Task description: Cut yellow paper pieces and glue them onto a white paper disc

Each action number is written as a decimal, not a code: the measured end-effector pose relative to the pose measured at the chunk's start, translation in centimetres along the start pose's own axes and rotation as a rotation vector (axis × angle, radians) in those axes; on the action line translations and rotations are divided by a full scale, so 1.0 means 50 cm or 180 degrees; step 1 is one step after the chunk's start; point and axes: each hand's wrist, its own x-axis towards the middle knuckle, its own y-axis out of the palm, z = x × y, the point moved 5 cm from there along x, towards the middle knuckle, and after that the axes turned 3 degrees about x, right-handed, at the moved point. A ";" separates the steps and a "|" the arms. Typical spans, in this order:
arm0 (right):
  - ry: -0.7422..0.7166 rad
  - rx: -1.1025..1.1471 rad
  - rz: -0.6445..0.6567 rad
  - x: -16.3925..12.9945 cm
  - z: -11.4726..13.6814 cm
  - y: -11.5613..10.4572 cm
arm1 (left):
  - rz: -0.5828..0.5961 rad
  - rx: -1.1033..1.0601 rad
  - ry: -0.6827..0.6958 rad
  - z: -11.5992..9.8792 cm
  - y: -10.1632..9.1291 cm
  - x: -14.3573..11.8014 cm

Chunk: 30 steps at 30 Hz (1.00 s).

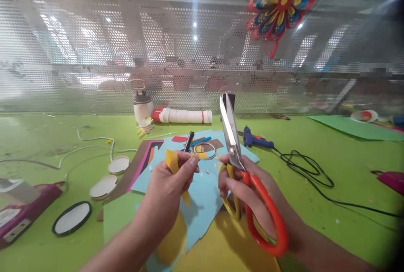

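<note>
A big green table [347, 167] fills the view, and a shiny metal wall with lots of little holes [94, 53] stands behind it. A red, blue and yellow paper flower [283, 1] hangs up high on that wall.

In the middle of the table lie sheets of craft paper. There is a light blue sheet [202, 192], a yellow sheet [221, 251] closest to the person, and a green sheet [118, 217] on the left.

The right hand [252, 196] holds a pair of big scissors [235, 146] with one orange handle and one yellow handle. The fingers are curled through the handles. The blades are pressed together and point up, away from the table.

The left hand [172, 181] is just beside the scissors, above the blue sheet. Its thumb and fingers pinch a small yellow paper piece [172, 162]. The piece does not touch the blades.

A stack of white paper cups [183, 116] lies on its side near the wall, next to a white bottle [142, 104]. A blue glue gun [254, 139] sits to the right, with its black cord [311, 175] looping over the table. Three round lids [104, 186] lie on the left. A black marker [188, 141] rests on the blue paper behind the hands.
</note>
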 end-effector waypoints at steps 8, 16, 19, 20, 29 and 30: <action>-0.0170 -0.0422 0.0488 -0.032 -0.019 0.042 | -0.0226 0.0031 0.0219 -0.042 -0.007 -0.013; -0.0517 -0.0746 0.0292 -0.043 -0.016 0.046 | -0.0208 0.0321 0.0273 -0.107 0.027 -0.033; -0.0622 -0.0890 0.0145 -0.047 -0.001 0.045 | -0.0249 0.0329 0.0398 -0.121 0.039 -0.037; -0.0635 -0.0921 0.0106 -0.048 0.002 0.045 | -0.0248 0.0314 0.0406 -0.121 0.042 -0.037; -0.0476 -0.0871 -0.0065 -0.040 -0.010 0.040 | -0.0217 0.0004 0.0258 -0.082 0.049 -0.023; -0.0443 -0.0853 -0.0067 -0.041 -0.012 0.039 | -0.0246 -0.0039 0.0276 -0.077 0.048 -0.021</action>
